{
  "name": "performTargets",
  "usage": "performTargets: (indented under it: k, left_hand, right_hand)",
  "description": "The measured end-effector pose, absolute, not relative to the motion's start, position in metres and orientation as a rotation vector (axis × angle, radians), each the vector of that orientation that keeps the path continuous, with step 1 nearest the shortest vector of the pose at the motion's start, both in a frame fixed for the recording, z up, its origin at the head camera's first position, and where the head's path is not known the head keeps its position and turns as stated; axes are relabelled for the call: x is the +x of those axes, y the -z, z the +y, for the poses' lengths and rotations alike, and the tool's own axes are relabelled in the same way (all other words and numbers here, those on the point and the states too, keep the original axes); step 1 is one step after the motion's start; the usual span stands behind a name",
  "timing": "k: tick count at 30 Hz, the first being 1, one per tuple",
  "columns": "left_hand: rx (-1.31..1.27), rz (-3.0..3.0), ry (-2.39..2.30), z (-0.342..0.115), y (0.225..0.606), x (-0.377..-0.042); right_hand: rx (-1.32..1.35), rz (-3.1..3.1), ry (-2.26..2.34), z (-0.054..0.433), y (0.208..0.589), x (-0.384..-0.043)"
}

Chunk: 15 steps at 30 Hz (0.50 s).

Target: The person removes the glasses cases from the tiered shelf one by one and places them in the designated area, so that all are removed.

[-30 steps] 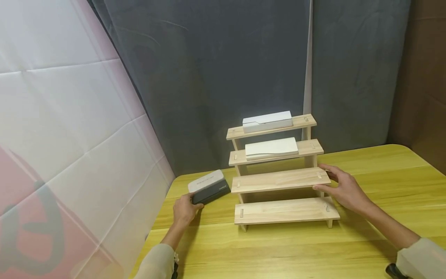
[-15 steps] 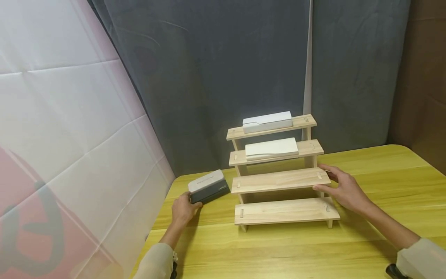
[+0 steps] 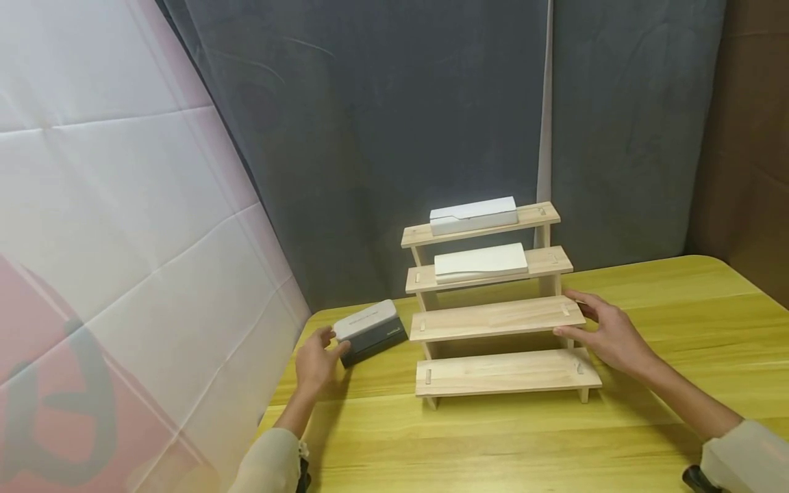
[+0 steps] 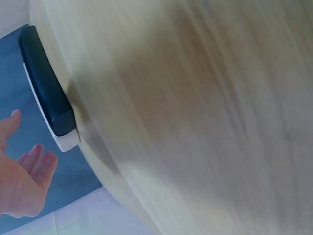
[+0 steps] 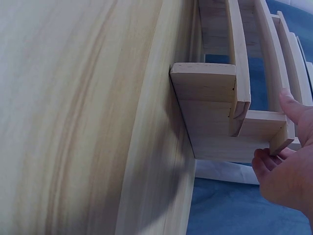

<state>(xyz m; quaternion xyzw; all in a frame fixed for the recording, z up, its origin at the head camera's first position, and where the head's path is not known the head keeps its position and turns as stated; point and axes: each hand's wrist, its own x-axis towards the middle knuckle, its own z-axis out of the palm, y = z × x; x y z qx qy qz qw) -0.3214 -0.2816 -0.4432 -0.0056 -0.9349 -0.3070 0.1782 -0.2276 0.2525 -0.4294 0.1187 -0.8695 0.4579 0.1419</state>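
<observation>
A dark case (image 3: 374, 340) with a light grey, lettered top (image 3: 366, 318) lies tilted on the table left of the tiered wooden stand (image 3: 505, 374). Whether it is one piece or two I cannot tell. My left hand (image 3: 316, 363) is beside its left end, fingers loosely spread and holding nothing; the left wrist view shows a gap between the hand and the case (image 4: 46, 83). My right hand (image 3: 610, 337) grips the right end of the stand's second shelf from the bottom, thumb in front and fingers behind the board, as the right wrist view also shows.
A white flap-lidded case (image 3: 473, 216) sits on the top shelf and a cream one (image 3: 481, 263) on the shelf below it. The yellow wooden table (image 3: 493, 445) ends at a grey curtain (image 3: 401, 137) behind. A white cloth wall (image 3: 154, 205) closes the left side.
My left hand has let go of the dark case and drawn back slightly to the left. The case stays almost in place. My right hand keeps its grip on the shelf.
</observation>
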Motion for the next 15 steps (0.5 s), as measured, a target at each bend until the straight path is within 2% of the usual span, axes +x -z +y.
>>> performTargets:
  k: [15]
  left_hand:
    - [-0.065, -2.519, 1.079, -0.263, 0.417, -0.324]
  right_hand:
    - [0.335, -2.524, -1.321, 0.252, 0.429, -0.228]
